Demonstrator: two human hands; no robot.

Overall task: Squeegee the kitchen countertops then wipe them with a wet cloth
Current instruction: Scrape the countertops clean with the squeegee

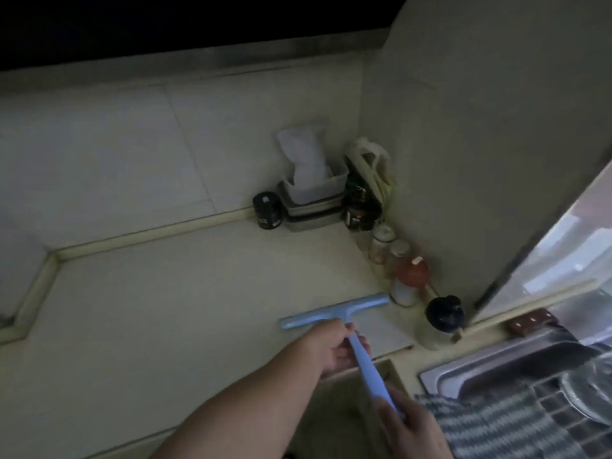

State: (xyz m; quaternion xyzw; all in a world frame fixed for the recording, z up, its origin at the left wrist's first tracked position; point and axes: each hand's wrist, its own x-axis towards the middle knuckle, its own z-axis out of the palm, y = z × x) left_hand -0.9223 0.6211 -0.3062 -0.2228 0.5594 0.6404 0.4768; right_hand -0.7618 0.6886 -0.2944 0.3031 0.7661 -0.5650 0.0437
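On the countertop (165,293), both hands grip the squeegee (334,313).

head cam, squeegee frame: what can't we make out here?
- Squeegee blade edge: head view, hidden under its own crossbar; contact with the countertop cannot be confirmed.
- Right hand: cut by the bottom edge, grip on the handle only partly visible.
- Jar labels: too dark and small.
- Sink basin: covered by a striped cloth.
- Countertop wetness: too dim.
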